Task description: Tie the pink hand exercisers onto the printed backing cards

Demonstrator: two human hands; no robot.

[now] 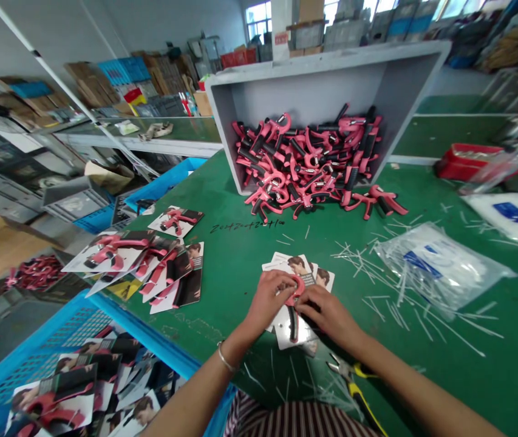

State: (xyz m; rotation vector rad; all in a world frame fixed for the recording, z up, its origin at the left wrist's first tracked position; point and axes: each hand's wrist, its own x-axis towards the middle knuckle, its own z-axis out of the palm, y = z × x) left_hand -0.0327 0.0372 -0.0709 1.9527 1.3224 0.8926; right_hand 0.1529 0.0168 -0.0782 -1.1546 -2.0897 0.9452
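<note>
**Gripping a pink-and-black tool (292, 320) over picture cards (297, 264) at the near middle of a green table (226, 276)**

Pinching the rounded head of the tool between bent thumb and fingers of the left hand (273, 294), with a pale bracelet (225, 358) round that wrist. Meeting the same head from the right with the right hand (325, 311), fingers curled and close against the left ones; cannot tell the exact hold of its fingertips. Lying over the cards, with its dark handle toward the near edge. Just beside the right forearm, on its near side: yellow-handled cutters (357, 396).

To the right, scattered loosely: thin white strips (356, 258), partly around and under a clear bag (450, 264) of white contents. Farther right, a second bag (509, 212) and a red box (466, 162).

On the far side, a grey crate (331, 65) tipped with its mouth toward the near side, heaped with similar tools (304, 161), some spilling onto the table. Between crate and cards, toward the left, handwritten figures (246, 226) on the green surface.

At the left, overlapping carded tools (149, 267), plus a single carded tool (177, 220) just beyond. At the near left, below table height, a blue basket (149, 341) full of more carded packs (70, 394).
</note>
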